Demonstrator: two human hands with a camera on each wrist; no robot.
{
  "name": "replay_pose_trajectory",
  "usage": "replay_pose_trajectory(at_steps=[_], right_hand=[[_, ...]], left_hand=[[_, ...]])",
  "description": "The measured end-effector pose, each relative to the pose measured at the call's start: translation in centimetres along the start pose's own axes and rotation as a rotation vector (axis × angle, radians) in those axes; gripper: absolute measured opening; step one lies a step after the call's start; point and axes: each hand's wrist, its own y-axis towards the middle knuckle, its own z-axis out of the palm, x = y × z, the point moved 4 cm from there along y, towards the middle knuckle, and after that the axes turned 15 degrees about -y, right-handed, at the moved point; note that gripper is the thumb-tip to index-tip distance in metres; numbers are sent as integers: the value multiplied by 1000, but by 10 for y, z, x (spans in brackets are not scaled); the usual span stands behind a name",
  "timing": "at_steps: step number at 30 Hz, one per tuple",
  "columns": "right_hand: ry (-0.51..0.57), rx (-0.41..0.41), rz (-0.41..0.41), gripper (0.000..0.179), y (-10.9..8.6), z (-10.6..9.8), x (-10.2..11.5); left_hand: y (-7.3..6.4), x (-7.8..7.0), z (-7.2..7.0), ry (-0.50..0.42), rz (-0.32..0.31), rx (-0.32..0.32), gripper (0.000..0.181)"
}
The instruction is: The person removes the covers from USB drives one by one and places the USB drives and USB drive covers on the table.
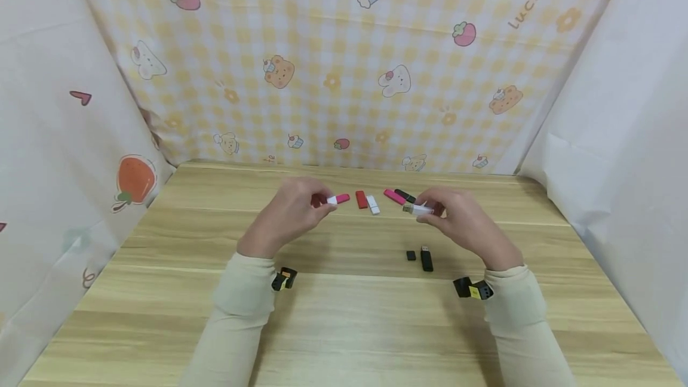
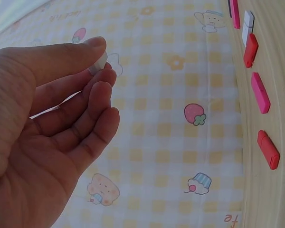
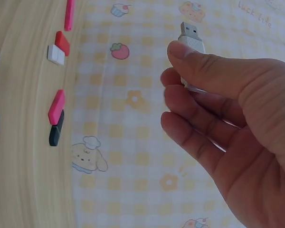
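My left hand (image 1: 292, 211) pinches a small white cap (image 2: 99, 64) between thumb and index finger, its other fingers loosely bent. Between the thumb and fingers of my right hand (image 1: 462, 217) is a white USB flash drive (image 3: 192, 43), its bare metal plug pointing away from the hand. Both hands are held up, apart from each other, over the far part of the table. Past the left fingertips a pink flash drive (image 1: 343, 198) lies on the table. Another pink flash drive (image 1: 395, 196) and a black flash drive (image 1: 404, 195) lie together near the right fingertips.
Between the hands lie a red flash drive (image 1: 361, 199) and a white flash drive (image 1: 373, 205). Another red flash drive (image 2: 268, 149) shows in the left wrist view. Nearer on the wooden table (image 1: 355, 333) are an uncapped black flash drive (image 1: 427, 260) and a black cap (image 1: 411, 255). A patterned curtain (image 1: 333, 112) hangs behind.
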Motion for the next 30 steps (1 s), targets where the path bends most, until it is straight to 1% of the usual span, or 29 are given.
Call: replay_pose_trajectory(at_steps=[2, 7, 12, 18, 24, 30], right_hand=[[4, 6, -5, 17, 0, 2, -1], [2, 27, -11, 12, 0, 8, -1], [-5, 78, -10, 5, 1, 15, 0], [-13, 131, -14, 5, 3, 24, 5], [0, 183, -25, 10, 5, 34, 8], [-1, 256, -28, 18, 4, 43, 10]], left_hand=[[0, 0, 3, -5, -3, 14, 8], [2, 0, 11, 3, 21, 41, 8], [3, -1, 17, 19, 35, 58, 5], [4, -2, 22, 23, 31, 76, 6], [3, -3, 25, 22, 27, 89, 6], [4, -3, 29, 55, 41, 92, 6]])
